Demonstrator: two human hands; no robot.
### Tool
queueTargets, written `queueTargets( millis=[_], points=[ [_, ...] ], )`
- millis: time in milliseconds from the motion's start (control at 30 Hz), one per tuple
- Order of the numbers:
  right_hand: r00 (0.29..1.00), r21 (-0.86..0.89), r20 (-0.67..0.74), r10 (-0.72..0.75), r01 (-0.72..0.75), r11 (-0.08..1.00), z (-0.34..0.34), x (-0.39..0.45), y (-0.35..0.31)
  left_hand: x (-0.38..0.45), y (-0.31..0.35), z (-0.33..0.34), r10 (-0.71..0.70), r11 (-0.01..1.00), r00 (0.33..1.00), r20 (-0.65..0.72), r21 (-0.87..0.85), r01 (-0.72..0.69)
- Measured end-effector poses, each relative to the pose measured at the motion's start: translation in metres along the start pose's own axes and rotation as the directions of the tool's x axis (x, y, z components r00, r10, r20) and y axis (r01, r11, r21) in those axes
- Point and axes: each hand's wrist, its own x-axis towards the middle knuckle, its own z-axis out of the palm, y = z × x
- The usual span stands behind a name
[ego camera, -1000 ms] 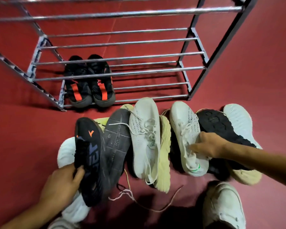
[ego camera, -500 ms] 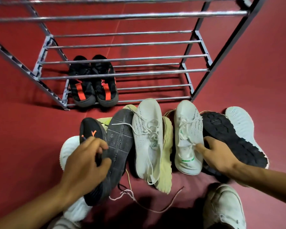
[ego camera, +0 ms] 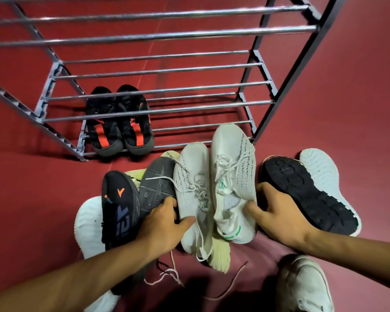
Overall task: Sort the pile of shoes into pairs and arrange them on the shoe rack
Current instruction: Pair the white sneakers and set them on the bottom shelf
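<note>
Both hands have shifted inward onto the white pair: the left hand has left the black shoe and closes its fingers on the left white shoe; the right hand grips the right white shoe, now nearer the rack. One black pair sits on the bottom shelf; the pile remains on the floor.

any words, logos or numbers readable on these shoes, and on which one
"PRO", partly hidden: on the yellowish sole peeking out behind the grey sole.
Large letters on the black shoe with orange marks: seen sideways and cut off, not surely readable.
Green triangle emblems, no letters: on both white lace-up sneakers.
Moulded marks on the grey sole: too small to read.
Black and red pair on the rack: no text visible.
</note>
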Motion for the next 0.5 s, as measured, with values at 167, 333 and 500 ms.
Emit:
queueTargets(
  millis=[167, 333, 500],
  points=[
    [1.0, 0.01, -0.008, -0.011, 0.011, 1.0, -0.001, 0.001, 0.004, -0.002, -0.012, 0.005, 0.038, 0.972, 0.994, -0.097, -0.229, -0.06],
    [0.998, 0.036, -0.024, -0.06, 0.061, 0.998, -0.017, 0.023, -0.005, -0.008, -0.006, -0.026, 0.079, 0.852, 0.975, -0.206, -0.494, -0.173],
    [0.984, -0.037, -0.039, -0.172, 0.171, 0.985, -0.034, 0.062, -0.022, 0.011, 0.012, -0.072, 0.001, 0.866, 0.936, -0.353, -0.467, -0.177]
  ],
)
